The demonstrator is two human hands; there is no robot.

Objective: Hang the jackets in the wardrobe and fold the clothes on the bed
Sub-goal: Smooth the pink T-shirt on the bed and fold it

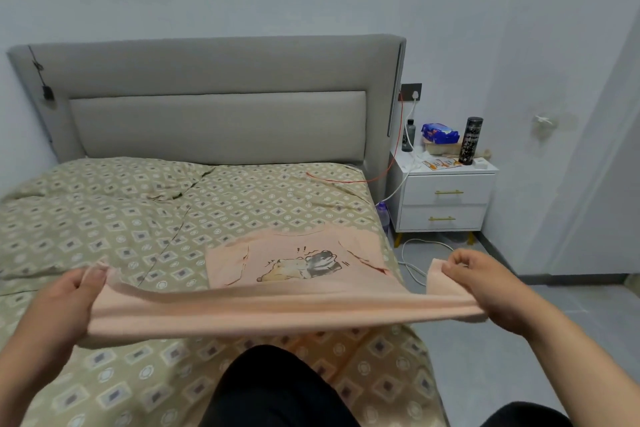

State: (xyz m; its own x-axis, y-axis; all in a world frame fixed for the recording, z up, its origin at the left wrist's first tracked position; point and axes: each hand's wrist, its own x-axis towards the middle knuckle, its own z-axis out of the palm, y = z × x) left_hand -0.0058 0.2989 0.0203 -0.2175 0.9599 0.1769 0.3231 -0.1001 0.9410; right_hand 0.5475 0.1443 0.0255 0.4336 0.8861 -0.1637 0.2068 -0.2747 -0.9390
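Note:
A pale pink T-shirt (287, 302) with a cartoon animal print lies on the bed (145, 218), its chest flat on the patterned green cover near the right edge. Its near hem is lifted off the bed and stretched taut between my hands. My left hand (65, 302) pinches the left corner of the hem. My right hand (485, 284) pinches the right corner, out past the bed's right side. No jackets and no wardrobe are in view.
A grey padded headboard (214, 97) stands against the wall. Right of the bed is a white nightstand (446, 198) with a dark flask (470, 140), a bottle and packets on it. Cables run from a wall socket down to the grey floor (485, 357). My dark-clothed knee (277, 388) is at the bed's near edge.

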